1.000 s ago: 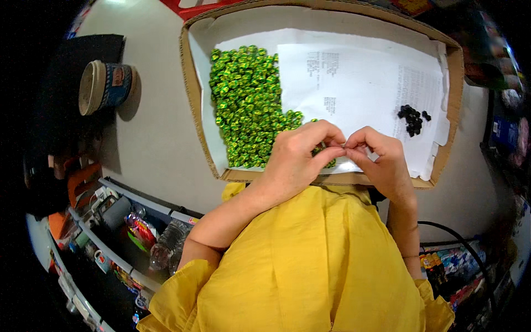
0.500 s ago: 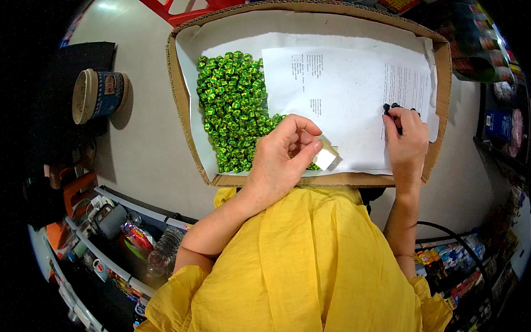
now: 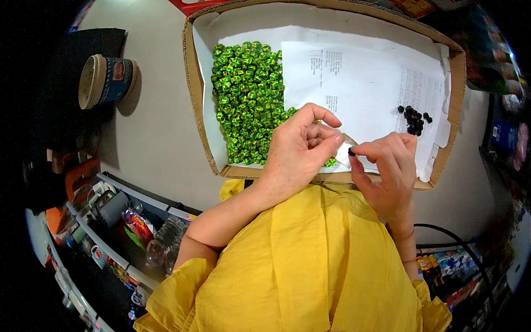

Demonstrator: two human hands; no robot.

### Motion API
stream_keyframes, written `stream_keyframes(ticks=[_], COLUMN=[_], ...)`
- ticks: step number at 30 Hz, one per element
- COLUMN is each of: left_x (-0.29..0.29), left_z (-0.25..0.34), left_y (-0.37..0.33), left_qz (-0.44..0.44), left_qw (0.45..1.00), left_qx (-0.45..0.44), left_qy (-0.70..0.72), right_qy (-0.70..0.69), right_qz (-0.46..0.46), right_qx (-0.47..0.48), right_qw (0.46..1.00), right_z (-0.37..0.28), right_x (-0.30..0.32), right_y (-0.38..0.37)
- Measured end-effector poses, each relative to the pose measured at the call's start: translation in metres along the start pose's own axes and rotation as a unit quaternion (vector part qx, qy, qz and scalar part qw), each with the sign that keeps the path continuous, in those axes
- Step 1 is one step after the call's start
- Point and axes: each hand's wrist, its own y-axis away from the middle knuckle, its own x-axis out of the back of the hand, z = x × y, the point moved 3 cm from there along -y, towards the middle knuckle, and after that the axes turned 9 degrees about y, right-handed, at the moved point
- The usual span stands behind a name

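My left hand pinches a small whitish wrapper between thumb and fingertips, over the near edge of a shallow cardboard tray. Close beside the wrapper, my right hand has a small black lump between thumb and forefinger. A loose heap of similar black lumps lies on printed paper at the tray's right. Many small balls wrapped in green and yellow foil cover the left part of the tray. My left hand hides a few of them.
A round blue and beige tub stands left of the tray. Lower left is a grey-edged rack with clear plastic bottles. Colourful packages and a black cable are at lower right. Something red shows beyond the tray.
My right hand has come from the black heap to the wrapper, bringing one black lump and uncovering the heap. My left hand still holds the wrapper. The whole view has shifted slightly.
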Motion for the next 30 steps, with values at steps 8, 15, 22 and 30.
stream_keyframes(ticks=[8,15,22,30], left_x=[0.001,0.001,0.001,0.003], left_z=[0.002,0.006,0.012,0.018], left_y=[0.001,0.002,0.003,0.006], left_qz=[-0.008,-0.05,-0.073,-0.052], left_qw=[1.0,0.998,0.994,0.996], left_qx=[-0.008,-0.025,0.004,0.015], left_qy=[0.021,0.032,0.083,0.068], right_qy=[0.034,-0.006,-0.049,-0.154], right_qz=[-0.034,-0.04,-0.059,-0.016], right_qx=[0.03,0.019,-0.002,-0.051], right_qw=[0.998,0.999,0.997,0.987], right_z=[0.0,0.004,0.008,0.015], right_x=[-0.009,-0.009,-0.004,0.008], right_y=[-0.001,-0.003,-0.006,-0.003])
